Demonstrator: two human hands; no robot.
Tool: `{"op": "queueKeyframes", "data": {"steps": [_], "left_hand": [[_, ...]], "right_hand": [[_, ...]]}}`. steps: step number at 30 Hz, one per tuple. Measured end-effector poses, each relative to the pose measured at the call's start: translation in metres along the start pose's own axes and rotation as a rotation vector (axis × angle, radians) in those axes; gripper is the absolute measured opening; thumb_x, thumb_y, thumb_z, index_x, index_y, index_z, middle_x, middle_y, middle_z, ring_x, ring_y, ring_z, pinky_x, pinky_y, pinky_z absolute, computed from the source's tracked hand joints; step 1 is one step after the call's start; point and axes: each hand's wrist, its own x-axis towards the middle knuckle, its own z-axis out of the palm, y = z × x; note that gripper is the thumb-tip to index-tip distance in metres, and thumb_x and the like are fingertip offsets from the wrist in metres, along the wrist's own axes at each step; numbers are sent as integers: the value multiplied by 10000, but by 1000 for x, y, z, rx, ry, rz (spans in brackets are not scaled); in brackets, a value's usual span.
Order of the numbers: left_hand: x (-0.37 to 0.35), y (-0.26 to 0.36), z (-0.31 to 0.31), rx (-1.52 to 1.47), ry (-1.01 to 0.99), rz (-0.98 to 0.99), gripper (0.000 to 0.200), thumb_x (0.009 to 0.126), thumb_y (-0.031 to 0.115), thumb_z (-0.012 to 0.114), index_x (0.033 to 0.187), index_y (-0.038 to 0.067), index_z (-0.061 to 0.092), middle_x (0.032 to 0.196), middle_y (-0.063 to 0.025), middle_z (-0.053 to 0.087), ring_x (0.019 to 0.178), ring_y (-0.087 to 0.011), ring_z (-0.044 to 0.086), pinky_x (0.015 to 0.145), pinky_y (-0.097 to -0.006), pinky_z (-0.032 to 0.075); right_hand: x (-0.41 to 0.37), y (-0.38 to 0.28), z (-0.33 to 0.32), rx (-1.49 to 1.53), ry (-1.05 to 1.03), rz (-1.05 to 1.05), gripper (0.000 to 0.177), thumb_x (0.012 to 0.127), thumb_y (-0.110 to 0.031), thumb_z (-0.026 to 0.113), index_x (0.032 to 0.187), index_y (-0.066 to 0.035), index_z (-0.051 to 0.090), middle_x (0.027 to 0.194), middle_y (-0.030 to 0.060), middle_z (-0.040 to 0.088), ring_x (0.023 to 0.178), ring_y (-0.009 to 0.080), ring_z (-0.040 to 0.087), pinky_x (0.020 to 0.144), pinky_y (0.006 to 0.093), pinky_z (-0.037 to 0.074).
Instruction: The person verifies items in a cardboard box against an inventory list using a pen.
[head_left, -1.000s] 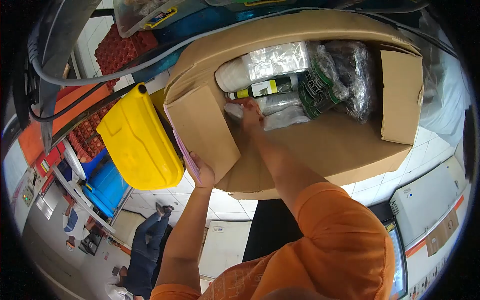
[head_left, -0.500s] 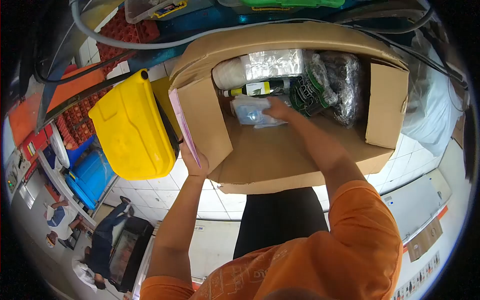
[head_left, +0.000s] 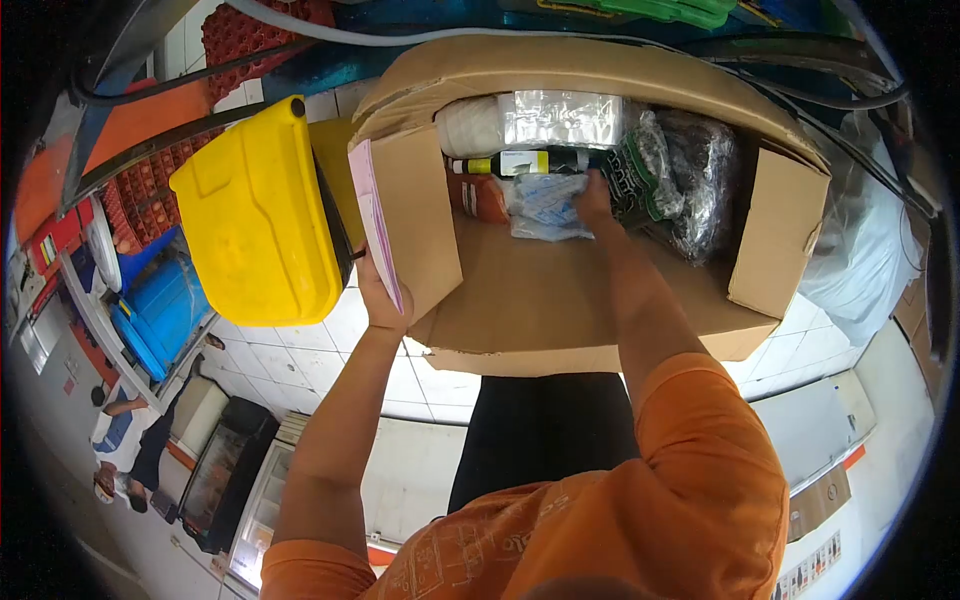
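Observation:
An open cardboard box (head_left: 540,335) stands before me. Inside it my right hand (head_left: 594,203) grips the right side of a clear plastic packet with blue print (head_left: 548,205); my fingertips are partly hidden. Left of the packet lies a reddish-brown pack (head_left: 482,198). Behind it rest a dark bottle with a yellow and white label (head_left: 522,163), a white roll (head_left: 470,127) and a shiny clear-wrapped pack (head_left: 562,118). To the right are a dark green printed bag (head_left: 640,175) and a plastic-wrapped bundle (head_left: 703,180). My left hand (head_left: 383,297) is closed on pink papers (head_left: 375,225) against the box's left flap.
A yellow lidded bin (head_left: 255,225) stands left of the box, and a blue container (head_left: 165,315) lies beyond it. Red egg trays (head_left: 155,185) are stacked at the left. A translucent plastic bag (head_left: 860,250) hangs at the right. People (head_left: 130,440) are at the far lower left.
My right hand and the plastic packet have moved slightly right inside the box, so more of the reddish-brown pack shows. My left hand keeps its hold on the pink papers.

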Motion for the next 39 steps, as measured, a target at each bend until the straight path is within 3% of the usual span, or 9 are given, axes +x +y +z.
{"op": "queueKeyframes", "data": {"steps": [5,7,10,18,20,24,27,32,39], "left_hand": [[-9,-24,6,-229,52,-137,192,936,130,324,1024,4,438,1001,-74,484,958,-157,465,855,-289,375],[-2,-9,5,-175,24,-92,216,919,111,364,1083,-1,450,1063,-82,465,1002,-177,455,878,-293,370],[-4,-13,5,-220,5,-89,273,899,116,420,1141,-3,464,1124,-89,451,1048,-197,443,897,-300,371],[5,18,3,-901,171,-556,404,776,242,584,1097,13,498,1069,-127,505,978,-266,479,870,-364,381],[4,5,-1,37,-18,-17,470,712,234,651,1095,10,495,1045,-134,515,967,-274,482,859,-363,383],[12,13,6,-461,67,-242,544,649,217,699,1108,10,493,1052,-149,506,983,-302,463,851,-370,382],[6,8,-1,18,20,18,548,667,201,676,1140,5,480,1073,-179,485,996,-316,452,863,-367,382],[6,3,1,-56,-3,-64,538,675,189,660,1145,-3,480,1094,-179,494,1017,-327,446,869,-359,386],[7,7,-8,65,-30,-24,476,712,88,595,1166,9,477,1107,-167,512,1041,-312,438,875,-344,387]], "right_hand": [[-79,-66,-47,-418,310,-322,509,670,-189,664,1128,-100,460,1213,163,413,1127,334,399,954,401,330],[-86,-74,-55,-558,-174,-623,437,675,-175,650,1079,-92,506,1148,171,477,1076,310,463,910,402,384],[-69,-37,-14,-792,-663,-633,295,721,-170,594,1000,-78,565,1092,166,528,1015,318,516,854,407,439],[-50,-16,27,-754,-661,-283,284,766,-203,515,986,-49,609,1006,176,602,918,303,594,812,418,468],[-65,-51,2,-750,-674,-182,293,768,-200,504,995,-49,610,988,181,610,904,305,601,810,420,468],[-73,-107,-64,-781,-586,-494,242,771,-170,464,909,-44,618,932,171,621,865,327,600,753,427,480],[-36,-117,-100,-701,-438,-581,209,765,-164,458,829,-27,603,882,187,615,825,348,595,708,447,476],[10,-160,-141,-952,81,-498,582,811,-328,523,1322,-141,316,1251,175,424,1166,324,406,904,510,339],[2,-149,-89,-998,-250,-491,683,791,-336,579,1364,-214,229,1351,188,249,1248,369,266,926,515,350]]}}
